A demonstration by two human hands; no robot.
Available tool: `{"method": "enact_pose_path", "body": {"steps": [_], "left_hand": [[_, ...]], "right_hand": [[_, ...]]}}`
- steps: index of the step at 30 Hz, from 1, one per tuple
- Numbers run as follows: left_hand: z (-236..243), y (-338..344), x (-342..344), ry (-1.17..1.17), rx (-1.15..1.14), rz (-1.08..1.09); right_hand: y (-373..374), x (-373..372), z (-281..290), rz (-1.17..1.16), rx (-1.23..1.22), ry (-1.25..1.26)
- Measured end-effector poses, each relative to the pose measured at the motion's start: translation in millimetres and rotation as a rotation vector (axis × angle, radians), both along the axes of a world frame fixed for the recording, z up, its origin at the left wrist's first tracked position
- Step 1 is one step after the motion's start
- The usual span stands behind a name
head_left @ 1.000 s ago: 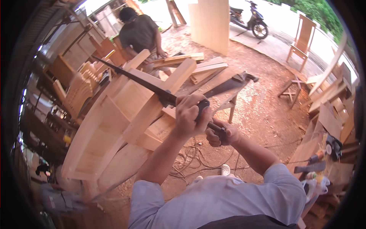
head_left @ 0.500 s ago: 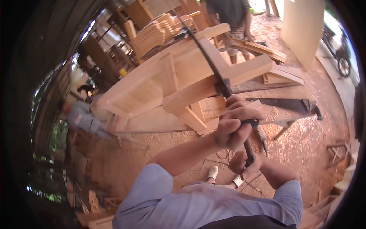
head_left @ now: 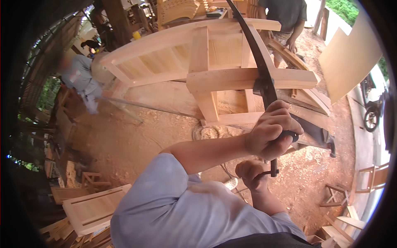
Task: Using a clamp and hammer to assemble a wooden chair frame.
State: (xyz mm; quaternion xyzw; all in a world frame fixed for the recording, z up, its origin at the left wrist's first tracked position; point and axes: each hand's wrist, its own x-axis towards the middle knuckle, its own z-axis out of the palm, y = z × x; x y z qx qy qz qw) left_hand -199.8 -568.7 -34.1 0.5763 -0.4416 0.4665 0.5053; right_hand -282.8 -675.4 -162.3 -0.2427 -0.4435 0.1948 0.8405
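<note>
A long dark metal bar clamp [head_left: 255, 51] lies across a pale wooden furniture frame [head_left: 227, 79]. Its sliding jaw sits against the frame's thick wooden beam. My left hand [head_left: 275, 129] is wrapped around the clamp's near end, with a black end piece showing past the fingers. Below it, the clamp's screw [head_left: 273, 164] points toward me and carries a small cross handle. My right hand [head_left: 251, 174] is closed around the left end of that handle. Panelled boards fill part of the frame beyond the beam.
A person [head_left: 285, 25] stands behind the frame by some timber; another person [head_left: 82, 78] is at the far left. A dark metal bar [head_left: 312, 131] lies right of my left hand. A wooden panel [head_left: 95, 208] is at lower left. Shavings cover the floor [head_left: 124, 140].
The view has swung, so the frame appears higher and more level. My right hand has gone from below and right of the screw to its left side. The left hand keeps its grip.
</note>
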Motion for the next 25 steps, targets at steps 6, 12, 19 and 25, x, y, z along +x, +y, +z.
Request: {"method": "enact_pose_path", "body": {"steps": [6,12,19,25], "left_hand": [[31,33,-15,0.073,0.109,-0.124],[56,289,86,0.387,0.378,0.517],[38,432,253,1.216,0.286,0.239],[56,415,245,0.921,0.648,0.171]], "right_hand": [[-116,15,46,-0.602,-1.467,-0.047],[-119,7,160,-1.247,-0.928,0.008],[8,45,209,-1.381,-1.589,-0.509],[18,38,222,-1.193,-1.712,-0.013]]}}
